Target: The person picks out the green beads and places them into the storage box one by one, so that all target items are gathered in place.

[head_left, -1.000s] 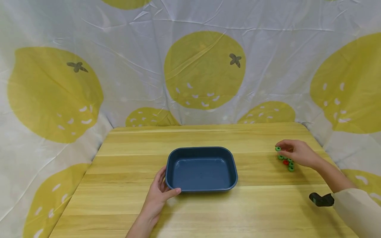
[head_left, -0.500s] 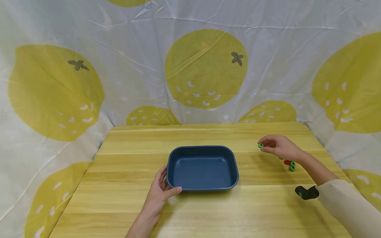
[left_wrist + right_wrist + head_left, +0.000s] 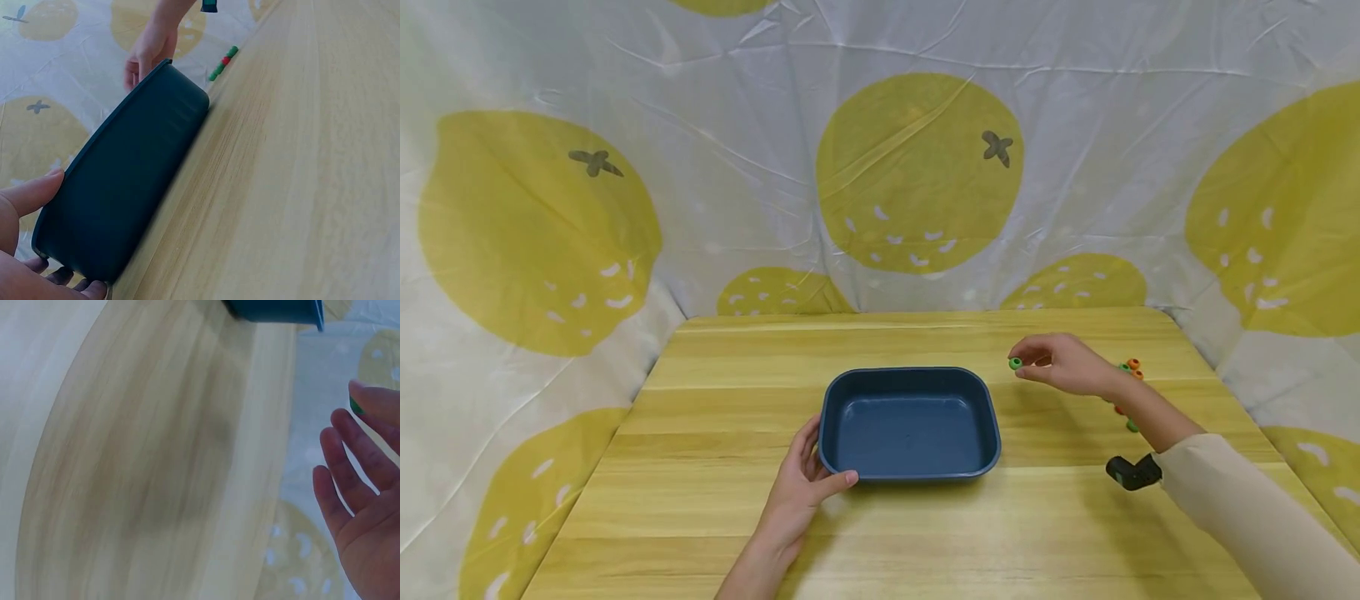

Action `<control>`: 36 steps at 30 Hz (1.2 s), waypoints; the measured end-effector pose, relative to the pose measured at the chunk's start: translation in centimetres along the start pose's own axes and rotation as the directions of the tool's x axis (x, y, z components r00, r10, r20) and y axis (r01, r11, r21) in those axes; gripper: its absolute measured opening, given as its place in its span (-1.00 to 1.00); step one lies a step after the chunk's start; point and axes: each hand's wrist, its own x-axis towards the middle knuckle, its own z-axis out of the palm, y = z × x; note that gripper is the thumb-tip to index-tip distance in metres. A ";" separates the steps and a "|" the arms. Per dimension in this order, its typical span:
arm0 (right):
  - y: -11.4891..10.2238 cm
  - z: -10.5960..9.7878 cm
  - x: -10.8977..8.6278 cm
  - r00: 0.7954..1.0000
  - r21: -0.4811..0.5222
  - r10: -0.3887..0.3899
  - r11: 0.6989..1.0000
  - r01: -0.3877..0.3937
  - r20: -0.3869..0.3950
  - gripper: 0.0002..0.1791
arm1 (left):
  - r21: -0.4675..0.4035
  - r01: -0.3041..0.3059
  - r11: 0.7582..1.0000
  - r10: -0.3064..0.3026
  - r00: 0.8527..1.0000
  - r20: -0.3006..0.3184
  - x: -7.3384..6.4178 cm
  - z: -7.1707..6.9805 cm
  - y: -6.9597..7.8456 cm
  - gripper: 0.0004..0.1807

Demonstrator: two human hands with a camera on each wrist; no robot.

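Tabletop (image 3: 692, 467) bears a dark-blue basin (image 3: 910, 429), its near-left corner gripped by the left hand (image 3: 800, 487). The right hand (image 3: 1066, 367) has moved leftward from the clustered beads (image 3: 1133, 364), thumb and fingertip pinching one green bead (image 3: 1015, 363): a carry seemingly underway, outside the basin.

The table (image 3: 700, 483) has a yellowish wood-grain top with bands running crosswise and rounded far corners. On it, near the middle, stands a dark blue rectangular basin (image 3: 910, 478); toward the right edge lie small green beads (image 3: 1132, 425), orange beads (image 3: 1133, 364) and a red bead (image 3: 1119, 409), partly hidden.
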 end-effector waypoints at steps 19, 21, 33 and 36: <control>-3.9 2.5 4.6 0.991 0.014 -0.109 0.994 0.108 0.075 -0.75 | 0.009 0.003 1.000 -0.003 1.000 -0.011 -0.1 0.1 0.2 0.10; -4.4 2.8 5.0 0.989 0.011 -0.117 0.993 0.116 0.087 -0.77 | 0.010 0.001 1.000 -0.001 1.000 -0.011 -0.1 0.1 0.2 0.10; -6.1 3.9 7.1 0.972 -0.010 -0.193 0.980 0.196 0.135 -0.75 | 0.023 0.010 1.000 -0.010 1.000 -0.006 -0.1 0.1 0.3 0.10; -6.5 4.1 7.7 0.967 -0.009 -0.212 0.976 0.216 0.143 -0.76 | 0.019 0.011 1.000 -0.011 1.000 -0.004 -0.1 0.0 0.3 0.10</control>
